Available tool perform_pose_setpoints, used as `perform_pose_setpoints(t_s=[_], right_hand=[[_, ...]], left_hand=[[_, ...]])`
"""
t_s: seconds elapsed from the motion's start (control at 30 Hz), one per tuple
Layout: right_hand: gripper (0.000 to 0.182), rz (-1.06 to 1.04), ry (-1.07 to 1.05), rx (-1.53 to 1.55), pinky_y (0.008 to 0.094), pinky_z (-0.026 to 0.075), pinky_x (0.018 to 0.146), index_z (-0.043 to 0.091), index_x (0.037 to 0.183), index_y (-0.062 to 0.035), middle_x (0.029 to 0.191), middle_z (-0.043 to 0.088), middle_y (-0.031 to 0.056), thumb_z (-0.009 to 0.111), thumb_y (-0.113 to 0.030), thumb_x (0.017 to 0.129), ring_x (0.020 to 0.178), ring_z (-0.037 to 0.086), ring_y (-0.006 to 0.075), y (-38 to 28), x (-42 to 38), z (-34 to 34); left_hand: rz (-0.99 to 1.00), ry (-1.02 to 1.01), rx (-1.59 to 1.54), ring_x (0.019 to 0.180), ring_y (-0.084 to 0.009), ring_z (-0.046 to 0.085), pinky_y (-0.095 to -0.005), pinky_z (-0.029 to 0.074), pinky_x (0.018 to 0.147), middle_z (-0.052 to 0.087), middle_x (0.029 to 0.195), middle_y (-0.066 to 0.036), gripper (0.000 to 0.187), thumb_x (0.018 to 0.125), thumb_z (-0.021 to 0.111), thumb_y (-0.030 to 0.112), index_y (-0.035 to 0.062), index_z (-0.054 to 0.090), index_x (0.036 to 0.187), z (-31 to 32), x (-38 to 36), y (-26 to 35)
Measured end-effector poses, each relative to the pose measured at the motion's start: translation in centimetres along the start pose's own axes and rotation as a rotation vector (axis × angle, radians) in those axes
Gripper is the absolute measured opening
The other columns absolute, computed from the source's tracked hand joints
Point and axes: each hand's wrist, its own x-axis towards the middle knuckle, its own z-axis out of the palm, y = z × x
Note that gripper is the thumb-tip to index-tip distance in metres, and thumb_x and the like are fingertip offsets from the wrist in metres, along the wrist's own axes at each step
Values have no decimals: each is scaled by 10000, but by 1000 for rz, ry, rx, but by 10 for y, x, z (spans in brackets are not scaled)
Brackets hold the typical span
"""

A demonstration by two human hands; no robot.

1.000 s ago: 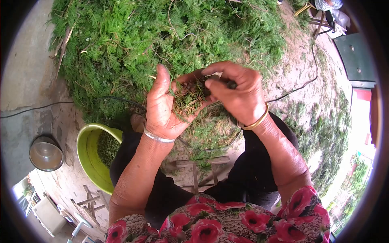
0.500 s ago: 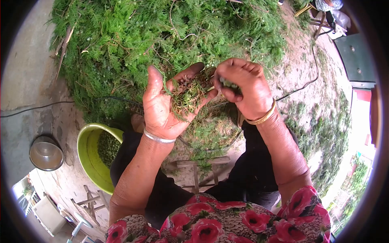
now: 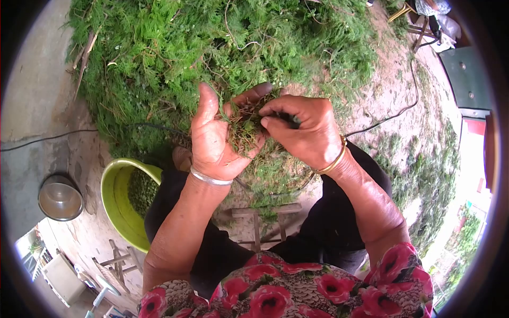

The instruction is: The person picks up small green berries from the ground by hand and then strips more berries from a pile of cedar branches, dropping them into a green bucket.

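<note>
My left hand (image 3: 213, 143) lies palm up, cupped under a clump of green and brown sprig bits (image 3: 245, 127); its thumb stands out to the side. My right hand (image 3: 307, 127) reaches in from the right, thumb and forefinger pinched at the clump's right edge. Small green pieces show inside its curled fingers. Beyond both hands spreads a large heap of green feathery branches (image 3: 159, 58). A yellow-green bucket (image 3: 117, 212) beside my left leg holds many small green pieces (image 3: 142, 191).
A metal bowl (image 3: 61, 199) sits on the floor at the left, with a small wooden stool (image 3: 117, 262) nearer me. Between my legs is a wooden frame (image 3: 265, 210). A dark cable (image 3: 389, 119) crosses the floor at the right, near scattered green bits.
My right hand has moved left and slightly down, from beside the clump to its edge, and its thumb and forefinger now point into it. My left hand has barely shifted.
</note>
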Motion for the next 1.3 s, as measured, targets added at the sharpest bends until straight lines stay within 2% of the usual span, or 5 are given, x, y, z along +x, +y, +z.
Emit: perform_pose_setpoints(t_s=[0.17, 0.5, 0.77, 0.93, 1.3], right_hand=[[124, -152, 36, -273, 394, 513, 614, 627, 826, -6, 696, 608, 204, 603, -76, 726, 663, 627, 369, 9, 3, 7], [104, 54, 205, 43, 291, 489, 537, 644, 854, -14, 630, 609, 118, 576, -21, 776, 567, 622, 137, 5, 8, 0], [168, -140, 60, -84, 388, 519, 614, 637, 906, -22, 690, 613, 200, 633, -71, 745, 668, 635, 360, 10, 2, 9], [149, -196, 81, -205, 392, 515, 605, 637, 894, -14, 690, 609, 207, 609, -67, 757, 668, 636, 359, 13, 1, 12], [117, -41, 54, 158, 310, 486, 521, 619, 811, 19, 663, 630, 112, 666, -87, 793, 548, 628, 180, 9, 5, 11]], left_hand=[[9, 137, 31, 991, -248, 629, -365, 520, 884, 624, 1089, -156, 783, 889, 418, 634, -73, 510, 1212, 11, 0, -6], [80, 130, 9, 1028, -268, 612, -410, 506, 921, 606, 1111, -174, 756, 895, 434, 609, -71, 490, 1221, 14, 0, -5], [24, 71, -30, 1243, -351, 450, -475, 379, 1047, 437, 1334, -265, 729, 932, 378, 568, -53, 409, 1312, 6, 0, -6], [40, 113, -17, 1285, -360, 395, -480, 284, 1107, 414, 1352, -271, 645, 964, 365, 494, -44, 411, 1316, 4, 3, -13], [18, 42, -226, 1079, -294, 578, -447, 493, 926, 576, 1171, -196, 506, 977, 410, 408, -31, 501, 1213, -14, 3, -7]])
